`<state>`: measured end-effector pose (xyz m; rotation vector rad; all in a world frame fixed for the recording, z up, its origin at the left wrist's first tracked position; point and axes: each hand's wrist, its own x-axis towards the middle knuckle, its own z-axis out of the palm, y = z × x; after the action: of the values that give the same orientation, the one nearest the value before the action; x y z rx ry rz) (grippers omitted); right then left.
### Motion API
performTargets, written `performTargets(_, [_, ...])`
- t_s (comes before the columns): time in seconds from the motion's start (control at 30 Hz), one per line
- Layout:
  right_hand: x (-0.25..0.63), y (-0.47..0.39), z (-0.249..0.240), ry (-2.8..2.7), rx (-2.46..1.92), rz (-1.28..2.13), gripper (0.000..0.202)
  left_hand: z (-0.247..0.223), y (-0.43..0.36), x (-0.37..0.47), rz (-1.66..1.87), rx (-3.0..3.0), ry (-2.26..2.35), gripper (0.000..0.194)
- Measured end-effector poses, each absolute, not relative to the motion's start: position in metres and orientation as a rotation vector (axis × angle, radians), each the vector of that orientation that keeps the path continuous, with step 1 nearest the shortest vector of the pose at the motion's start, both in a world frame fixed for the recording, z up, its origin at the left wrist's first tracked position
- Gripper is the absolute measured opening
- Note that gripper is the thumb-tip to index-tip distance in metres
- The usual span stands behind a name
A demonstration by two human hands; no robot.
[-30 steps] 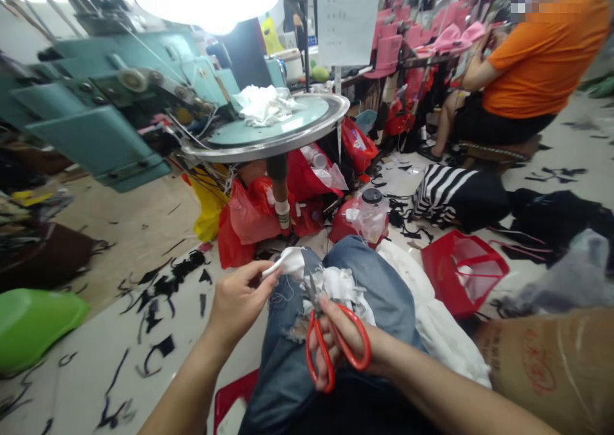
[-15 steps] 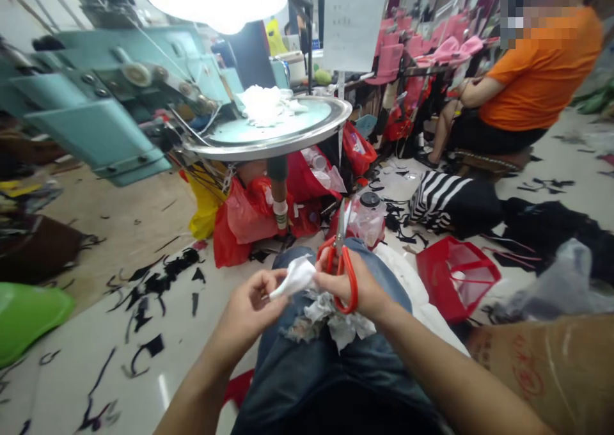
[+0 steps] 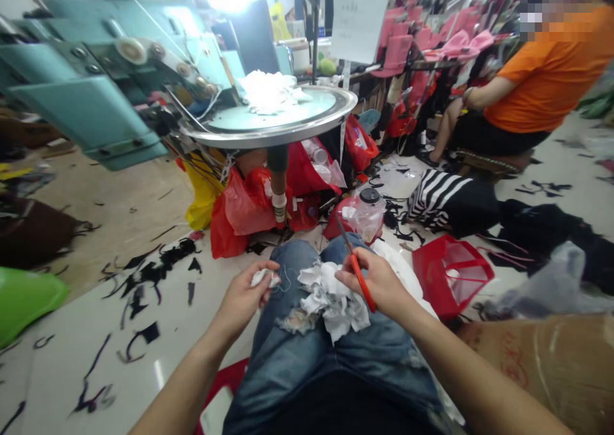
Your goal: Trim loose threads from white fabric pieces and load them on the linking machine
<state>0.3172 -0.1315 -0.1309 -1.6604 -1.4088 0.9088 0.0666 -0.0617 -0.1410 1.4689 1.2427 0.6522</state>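
Observation:
My left hand (image 3: 250, 294) is closed around a small crumpled piece of white cloth (image 3: 263, 279) above my left thigh; thin loose threads trail from it to the right. In my right hand (image 3: 378, 281) is a pair of scissors (image 3: 359, 272) with red-orange handles, the blades pointing up and away from me. The right fingertips reach the edge of a heap of white cloth pieces (image 3: 330, 297) lying on my lap. My torn blue jeans (image 3: 283, 352) show beneath the heap.
Ahead stands a teal machine (image 3: 81, 109) with a round metal-rimmed table (image 3: 288, 131) bearing a white cloth pile (image 3: 271, 91). Red bags (image 3: 235, 217) sit below. At right are a red bag (image 3: 448, 275), a cardboard box (image 3: 551, 364) and a seated person in orange (image 3: 551, 83).
My hands have moved apart. The left has drawn away leftward with a white cloth piece, and the right has come down by the lap heap with the scissors. The view has shifted slightly.

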Motion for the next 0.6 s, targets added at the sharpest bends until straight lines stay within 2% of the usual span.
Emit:
performTargets(0.13, [0.319, -0.157, -0.146, -1.350, -1.717, 0.943, 0.026, -0.173, -0.088, 0.082, 0.344, 1.993, 1.358, 0.030])
performTargets(0.2, [0.318, -0.165, -0.145, -1.335, -1.792, 0.868, 0.025, -0.178, -0.094, 0.088, 0.302, 2.124, 1.349, 0.025])
performTargets(0.3, [0.320, -0.171, -0.138, -1.338, -1.897, 0.739, 0.022, -0.167, -0.092, 0.084, 0.351, 1.944, 1.283, 0.032])
performTargets(0.43, [0.311, -0.156, -0.132, -1.423, -1.583, 0.999, 0.021, -0.139, -0.084, 0.074, 0.282, 1.742, 1.151, 0.041])
performTargets(0.6, [0.283, -0.112, -0.136, -1.710, -1.358, 1.187, 0.026, -0.122, -0.085, 0.078, 0.372, 1.860, 1.098, 0.032])
